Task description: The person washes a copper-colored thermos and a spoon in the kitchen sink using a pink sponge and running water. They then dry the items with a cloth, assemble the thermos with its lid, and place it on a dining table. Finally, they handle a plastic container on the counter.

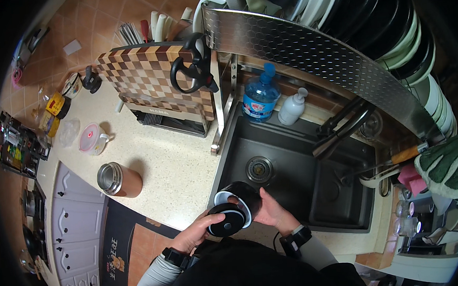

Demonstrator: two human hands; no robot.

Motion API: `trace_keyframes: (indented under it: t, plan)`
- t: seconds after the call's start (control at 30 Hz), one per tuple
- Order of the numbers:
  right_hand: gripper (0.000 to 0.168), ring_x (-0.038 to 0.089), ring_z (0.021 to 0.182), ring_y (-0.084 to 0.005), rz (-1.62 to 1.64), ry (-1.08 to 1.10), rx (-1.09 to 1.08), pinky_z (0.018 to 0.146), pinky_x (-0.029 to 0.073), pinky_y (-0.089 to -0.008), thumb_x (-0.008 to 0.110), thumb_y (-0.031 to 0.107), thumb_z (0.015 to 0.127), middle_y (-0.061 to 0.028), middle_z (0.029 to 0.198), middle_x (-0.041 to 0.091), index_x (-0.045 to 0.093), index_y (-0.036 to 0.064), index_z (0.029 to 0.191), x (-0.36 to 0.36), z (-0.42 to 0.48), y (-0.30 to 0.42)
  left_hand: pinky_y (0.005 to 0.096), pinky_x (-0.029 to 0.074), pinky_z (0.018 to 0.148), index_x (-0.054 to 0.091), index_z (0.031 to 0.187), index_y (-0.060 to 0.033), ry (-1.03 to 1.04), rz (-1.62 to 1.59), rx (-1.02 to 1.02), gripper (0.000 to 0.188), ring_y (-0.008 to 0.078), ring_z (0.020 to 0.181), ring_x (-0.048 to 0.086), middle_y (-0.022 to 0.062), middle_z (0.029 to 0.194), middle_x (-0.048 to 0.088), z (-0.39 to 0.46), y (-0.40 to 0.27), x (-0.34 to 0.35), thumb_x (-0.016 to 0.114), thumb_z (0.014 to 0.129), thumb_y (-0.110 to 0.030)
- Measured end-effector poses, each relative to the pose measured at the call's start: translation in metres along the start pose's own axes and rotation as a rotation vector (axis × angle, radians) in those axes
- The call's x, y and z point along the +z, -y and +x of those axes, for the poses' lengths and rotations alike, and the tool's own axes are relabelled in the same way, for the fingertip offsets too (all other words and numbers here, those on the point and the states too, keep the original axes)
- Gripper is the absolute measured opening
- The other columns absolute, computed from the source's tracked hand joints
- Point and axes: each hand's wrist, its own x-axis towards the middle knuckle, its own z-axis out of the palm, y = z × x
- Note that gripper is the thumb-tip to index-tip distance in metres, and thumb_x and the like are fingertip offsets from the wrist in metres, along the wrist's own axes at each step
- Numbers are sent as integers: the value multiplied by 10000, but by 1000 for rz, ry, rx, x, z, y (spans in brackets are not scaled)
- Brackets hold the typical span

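Note:
Close to the front edge of the sink point(279, 195), my left hand point(197, 232) grips a round black lid point(226, 220) with a pale ring and a small knob at its centre. My right hand point(272, 213) is around a black cup-like cover point(246, 195) with a white inside, its opening turned towards the lid. The two pieces overlap in view; whether they touch, I cannot tell. On the counter point(163, 166) to the left, a copper-coloured vacuum flask point(127, 181) stands upright with its steel mouth uncovered.
Behind the sink stand a blue detergent bottle point(259, 98) and a white pump bottle point(291, 107), near the dark faucet point(342, 130). A checkered wooden cutting board point(158, 76) and scissors point(195, 72) are in a rack. A lidded mug point(92, 139) sits farther left. Dishes fill the overhead rack point(309, 39).

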Motion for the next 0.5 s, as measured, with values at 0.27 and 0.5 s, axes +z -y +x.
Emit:
trace_keyframes:
  t: [0.27,0.5]
  plan:
    - [692,414,1276,-310,-195,-23,126,1044,339,-514,633,330,854,-140,1411,398,322,53,1407,-32,-8,-6,278,540,807,426,1303,17,55,-35,-11,655,206,994,639,151,1185,584,-10,5,-3,639,826,-378]
    - [700,427,1275,-325,-286,-192,-153,1073,302,-506,587,387,841,-146,1436,376,337,69,1412,-1,-22,37,390,575,749,413,1315,48,87,-205,323,724,381,1004,620,188,1229,544,-32,-7,-8,514,805,-456]
